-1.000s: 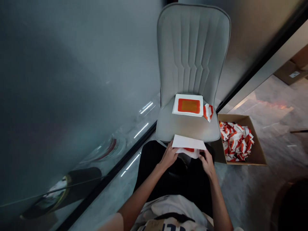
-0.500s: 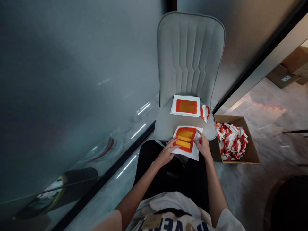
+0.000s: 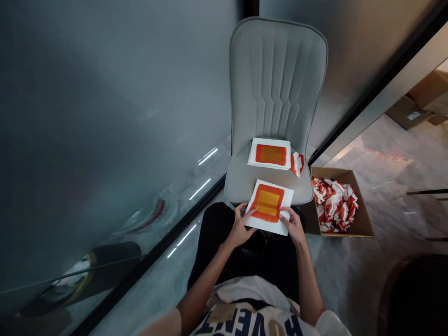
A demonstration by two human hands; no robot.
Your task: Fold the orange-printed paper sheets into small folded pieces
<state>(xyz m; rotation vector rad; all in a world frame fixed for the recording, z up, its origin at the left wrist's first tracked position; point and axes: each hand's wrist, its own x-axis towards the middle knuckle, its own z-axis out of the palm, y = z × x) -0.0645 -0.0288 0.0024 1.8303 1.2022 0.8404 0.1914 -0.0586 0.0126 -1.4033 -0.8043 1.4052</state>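
Over my lap, at the front of the chair seat, I hold a white paper sheet [image 3: 285,227] printed with a red frame around a yellow rectangle. A faint crease crosses the yellow part. My left hand [image 3: 241,226] grips the left edge, its thumb lying on the print. At the right edge my right hand [image 3: 293,224] pinches the sheet, thumb on top. The fingers underneath are hidden by the paper. Farther back on the seat rests a stack of similar printed sheets [image 3: 271,154]. Beside it on the right lies a folded red-and-white paper piece [image 3: 297,163].
The grey padded chair [image 3: 276,70] faces me. To its right, a cardboard box [image 3: 364,214] on the floor holds many folded red-and-white paper pieces [image 3: 336,203]. A glossy panel [image 3: 122,116] rises on the left. More cartons [image 3: 408,112] stand at the far right.
The sheet's raised yellow folds have flattened out. Both hands have slid down to its lower sides, and my left fingers have moved off the print to the edge.
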